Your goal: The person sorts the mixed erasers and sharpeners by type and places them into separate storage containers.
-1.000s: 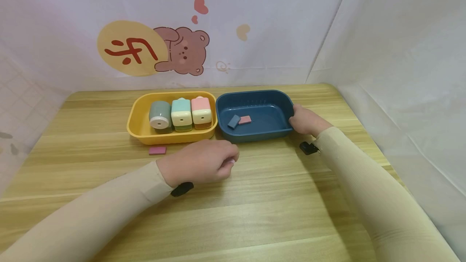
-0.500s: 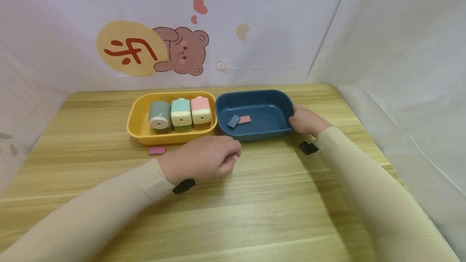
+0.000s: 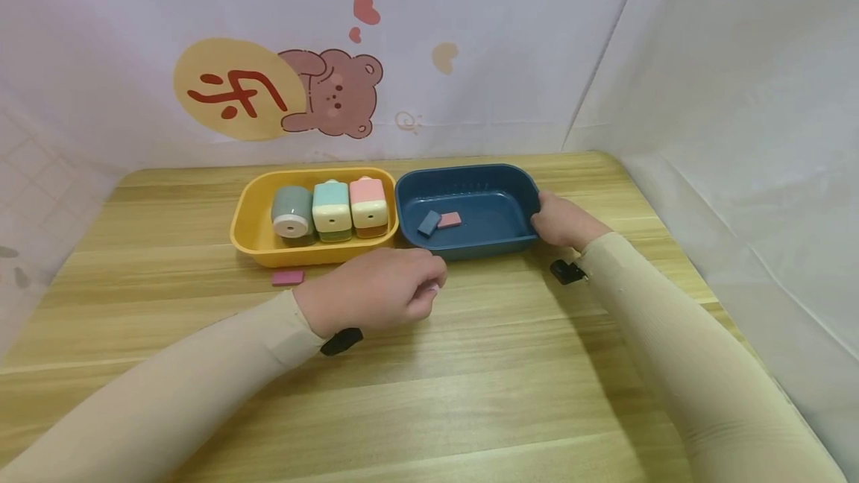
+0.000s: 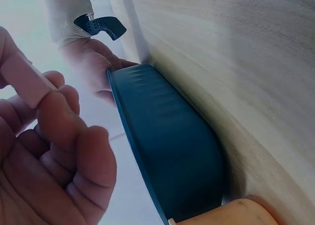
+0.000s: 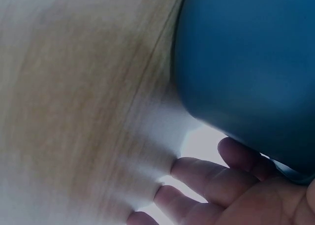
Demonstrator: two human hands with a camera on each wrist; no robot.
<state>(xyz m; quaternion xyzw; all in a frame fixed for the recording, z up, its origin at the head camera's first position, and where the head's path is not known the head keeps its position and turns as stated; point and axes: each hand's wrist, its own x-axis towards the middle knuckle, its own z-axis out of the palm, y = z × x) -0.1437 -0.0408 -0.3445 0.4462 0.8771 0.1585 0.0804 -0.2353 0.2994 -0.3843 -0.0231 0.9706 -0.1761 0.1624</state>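
Observation:
My left hand [image 3: 376,285] is above the table in front of the two bins, pinching a small pale pink eraser [image 4: 28,82] between thumb and fingers. In the head view only a pale tip of it shows. At the right end of the blue bin [image 3: 493,216], my right hand [image 3: 567,222] holds the rim, with fingers along the outside wall in the right wrist view. Inside that bin, a blue-grey eraser [image 3: 429,223] leans against a pink eraser [image 3: 450,220]. A darker pink eraser [image 3: 288,278] lies on the table, left of my left hand.
A yellow bin [image 3: 250,233] stands against the blue bin's left side. It holds a grey pencil sharpener [image 3: 292,207], a mint pencil sharpener [image 3: 332,203] and a pink pencil sharpener [image 3: 368,203]. A white printed cloth [image 3: 503,58] hangs behind the wooden table [image 3: 470,393].
My left hand has shifted slightly right and up, still pinching the eraser. My right hand stays at the blue bin's end. The view has drifted a little.

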